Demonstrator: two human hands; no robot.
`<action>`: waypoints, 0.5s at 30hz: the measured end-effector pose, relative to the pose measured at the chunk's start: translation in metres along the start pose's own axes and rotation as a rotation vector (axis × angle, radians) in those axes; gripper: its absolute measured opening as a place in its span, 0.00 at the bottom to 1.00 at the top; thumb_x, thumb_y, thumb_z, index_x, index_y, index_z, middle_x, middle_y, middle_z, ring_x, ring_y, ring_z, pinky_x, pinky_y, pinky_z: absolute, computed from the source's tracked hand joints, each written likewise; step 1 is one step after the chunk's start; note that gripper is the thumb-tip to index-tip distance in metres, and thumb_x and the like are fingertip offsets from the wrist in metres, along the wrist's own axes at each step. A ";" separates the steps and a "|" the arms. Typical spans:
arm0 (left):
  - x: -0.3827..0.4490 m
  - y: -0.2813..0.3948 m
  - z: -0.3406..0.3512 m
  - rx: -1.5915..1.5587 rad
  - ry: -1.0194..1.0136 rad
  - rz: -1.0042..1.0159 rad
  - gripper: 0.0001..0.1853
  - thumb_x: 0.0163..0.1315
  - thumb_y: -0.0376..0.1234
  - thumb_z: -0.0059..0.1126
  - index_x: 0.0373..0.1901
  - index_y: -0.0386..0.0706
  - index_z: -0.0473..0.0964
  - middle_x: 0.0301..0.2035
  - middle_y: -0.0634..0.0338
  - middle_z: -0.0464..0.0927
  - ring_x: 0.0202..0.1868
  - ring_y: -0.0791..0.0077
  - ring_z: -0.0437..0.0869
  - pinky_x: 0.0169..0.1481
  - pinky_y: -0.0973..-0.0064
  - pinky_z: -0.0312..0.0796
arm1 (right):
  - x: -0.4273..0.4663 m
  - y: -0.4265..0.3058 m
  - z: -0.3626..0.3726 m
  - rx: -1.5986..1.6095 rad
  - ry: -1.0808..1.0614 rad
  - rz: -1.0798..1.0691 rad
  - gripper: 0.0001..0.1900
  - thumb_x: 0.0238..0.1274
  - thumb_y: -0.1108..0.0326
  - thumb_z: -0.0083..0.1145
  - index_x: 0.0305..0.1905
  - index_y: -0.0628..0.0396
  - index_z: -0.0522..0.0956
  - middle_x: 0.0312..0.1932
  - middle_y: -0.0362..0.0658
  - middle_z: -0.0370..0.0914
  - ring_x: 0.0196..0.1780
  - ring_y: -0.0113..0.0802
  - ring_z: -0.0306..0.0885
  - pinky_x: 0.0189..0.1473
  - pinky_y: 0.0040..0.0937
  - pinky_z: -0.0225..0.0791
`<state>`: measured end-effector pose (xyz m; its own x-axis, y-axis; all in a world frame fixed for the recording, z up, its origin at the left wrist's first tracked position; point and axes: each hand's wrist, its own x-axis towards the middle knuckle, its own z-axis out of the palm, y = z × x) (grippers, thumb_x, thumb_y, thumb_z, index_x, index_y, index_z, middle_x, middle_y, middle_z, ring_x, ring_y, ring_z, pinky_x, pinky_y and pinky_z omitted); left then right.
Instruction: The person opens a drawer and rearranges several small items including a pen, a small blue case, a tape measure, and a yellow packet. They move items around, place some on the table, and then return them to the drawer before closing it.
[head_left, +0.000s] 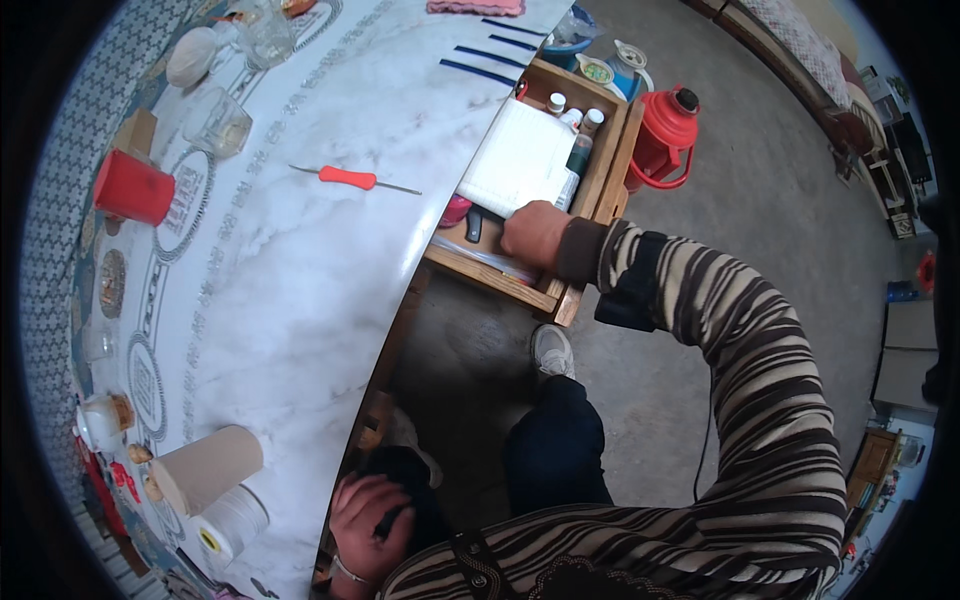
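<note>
My right hand (534, 236) reaches into the open wooden drawer (487, 271), its fingers curled down near the front right corner. The fingertips are hidden, so I cannot tell whether they grip anything. Beside the hand lie a white lined paper pad (517, 157), a small dark-handled tool (474, 225) and a pink round item (454, 211). Clear plastic strips (480, 257) run along the drawer's near side. My left hand (375, 517) is by the table edge above my lap, fingers bent and slightly apart, with nothing visible in it. A red-handled double-ended hook tool (347, 178) rests on the marbled tabletop (315, 300).
Several dark blue strips (480, 73) lie near the table's far edge. White-capped bottles (592, 121) stand in the drawer. A red thermos (664, 139) is on the floor beyond it. A cardboard tube (210, 469), a thread spool (234, 523) and a red cup (133, 187) line the table's left.
</note>
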<state>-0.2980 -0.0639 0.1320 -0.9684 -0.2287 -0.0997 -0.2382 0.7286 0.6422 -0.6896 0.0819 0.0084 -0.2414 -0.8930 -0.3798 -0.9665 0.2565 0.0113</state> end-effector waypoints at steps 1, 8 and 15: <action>0.009 0.007 -0.004 -0.074 -0.015 -0.058 0.09 0.47 0.27 0.68 0.32 0.41 0.83 0.35 0.57 0.84 0.44 0.59 0.84 0.54 0.63 0.73 | 0.002 -0.001 0.002 -0.002 -0.011 0.011 0.08 0.55 0.67 0.57 0.32 0.54 0.85 0.33 0.48 0.84 0.42 0.47 0.84 0.41 0.41 0.78; 0.078 0.053 0.009 -0.573 -0.251 -0.194 0.08 0.63 0.28 0.62 0.43 0.37 0.82 0.33 0.58 0.85 0.34 0.78 0.85 0.40 0.79 0.75 | 0.011 0.000 0.015 0.054 -0.105 0.054 0.09 0.56 0.65 0.57 0.37 0.51 0.86 0.39 0.46 0.85 0.45 0.46 0.84 0.44 0.40 0.78; 0.145 0.051 0.101 -0.953 -0.161 -0.189 0.09 0.67 0.29 0.58 0.44 0.34 0.81 0.32 0.60 0.84 0.35 0.80 0.84 0.43 0.82 0.75 | 0.018 0.003 0.031 0.071 -0.020 0.035 0.09 0.56 0.64 0.55 0.35 0.51 0.86 0.36 0.46 0.85 0.44 0.46 0.84 0.44 0.40 0.77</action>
<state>-0.4577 0.0057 0.0732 -0.9360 -0.1458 -0.3205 -0.2988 -0.1527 0.9420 -0.6945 0.0782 -0.0267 -0.2724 -0.8757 -0.3988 -0.9487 0.3137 -0.0407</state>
